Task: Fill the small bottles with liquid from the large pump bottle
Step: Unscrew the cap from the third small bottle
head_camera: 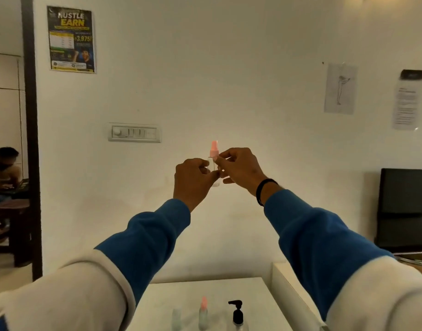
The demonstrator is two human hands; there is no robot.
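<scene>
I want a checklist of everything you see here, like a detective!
Surface: white table, low in view.
Job's things: small clear bottle with pink sprayer held up in the air; pink-topped bottle, pale bottle and black pump bottle standing on the table.
Clutter: nothing seen.
Hands: left hand and right hand both grip the raised bottle.
Cables: nothing seen.
Surroundings: wall poster, switch panel, dark screen, seated person through the doorway.

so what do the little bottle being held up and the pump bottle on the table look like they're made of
Small bottle: clear, probably plastic, since the wall shows through it; matte pink cap, likely plastic. Pump bottle: glossy black pump head, seemingly plastic, on a clear body; plastic or glass, can't tell.
</scene>
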